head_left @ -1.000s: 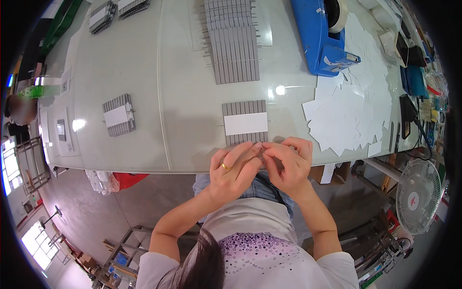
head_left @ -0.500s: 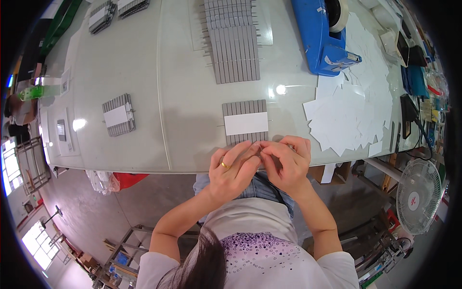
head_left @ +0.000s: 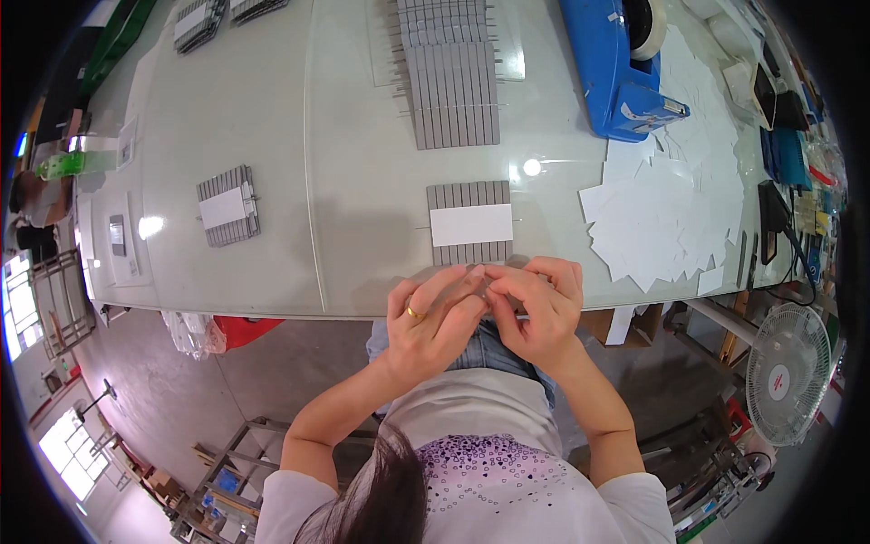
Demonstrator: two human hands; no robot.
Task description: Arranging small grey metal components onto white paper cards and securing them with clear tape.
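Observation:
Close to the table's front edge, my left hand [head_left: 430,319] and my right hand [head_left: 541,313] meet with their fingertips pinched together. Whatever they hold is too small or too clear to make out. Just beyond the fingers lies a flat bundle of grey strips [head_left: 469,194] side by side. Across its middle sits a white paper label [head_left: 471,226], and thin wire ends stick out at both sides. My fingertips are apart from the bundle. Farther back is a long row of grey strip bundles [head_left: 453,95], overlapping, with thin wires poking out along its sides.
A blue tape dispenser [head_left: 605,82] with a roll stands at the back right, beside a spread pile of white labels [head_left: 662,218]. Left on the table lies another labelled bundle [head_left: 227,207]; more labelled stacks [head_left: 198,24] sit at the far left. A fan [head_left: 787,374] stands right.
The view has shifted slightly, so the table things sit a little higher and farther right. My hands stay pinched together and now show a bit more gap from the labelled bundle.

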